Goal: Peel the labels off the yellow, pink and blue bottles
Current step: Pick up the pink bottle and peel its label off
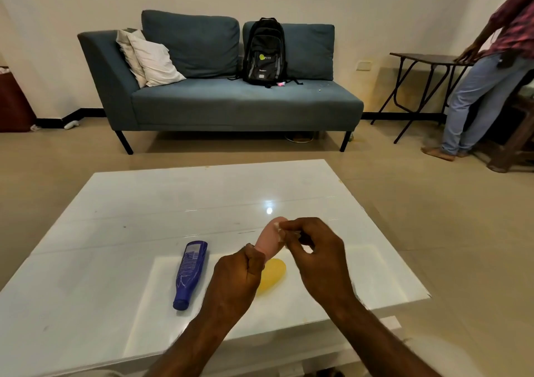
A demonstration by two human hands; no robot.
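Note:
My left hand [239,275] grips the lower end of the pink bottle [270,238], which tilts up above the white table [144,203]. My right hand [315,258] pinches a pale strip of label [281,232] at the bottle's upper side, partly lifted from it. The yellow bottle [271,274] lies on the table under my hands, mostly hidden by the left hand. The blue bottle [190,272] lies flat to the left, cap toward me, its printed label facing up.
A blue sofa [231,102] with a black backpack [264,53] and pillows stands beyond the table. At the far right a person [491,73] leans on a dark folding table [427,59].

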